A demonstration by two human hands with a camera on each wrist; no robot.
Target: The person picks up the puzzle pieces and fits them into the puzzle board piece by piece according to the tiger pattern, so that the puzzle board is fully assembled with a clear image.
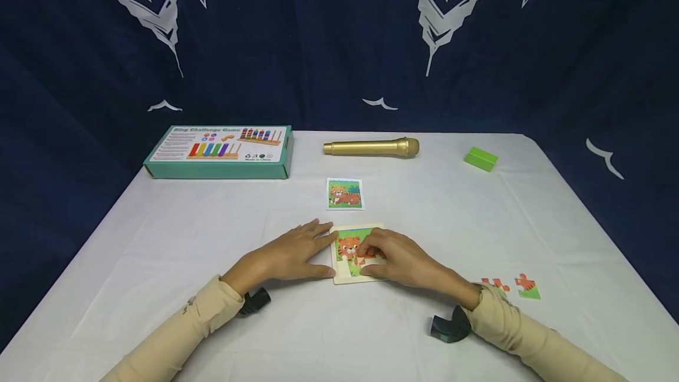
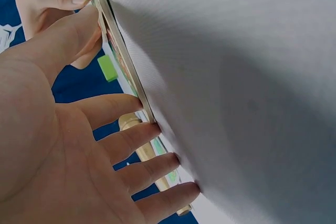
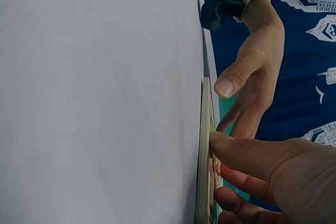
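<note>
In the head view, a wooden jigsaw board (image 1: pixel 342 280) with an orange tiger-like animal on green lies in front of me. My left hand (image 1: pixel 297 252) rests along its left side, fingers spread and fairly straight, thumb by the lower left corner. From the right, my right hand (image 1: pixel 405 258) reaches over the board with bent fingers and pinches a jigsaw piece (image 1: pixel 356 265) low in the picture. Part of that piece and the board's right side are hidden by the hand. The right wrist view shows the right thumb (image 3: pixel 223 142) against the board's face.
Loose jigsaw pieces (image 1: pixel 528 286) lie by the right forearm. A small picture card (image 1: pixel 345 194) sits beyond the board. Farther back are a boxed ring game (image 1: pixel 217 170), a gold microphone (image 1: pixel 368 148) and a green block (image 1: pixel 481 159). Dark blue cloth hangs behind the table.
</note>
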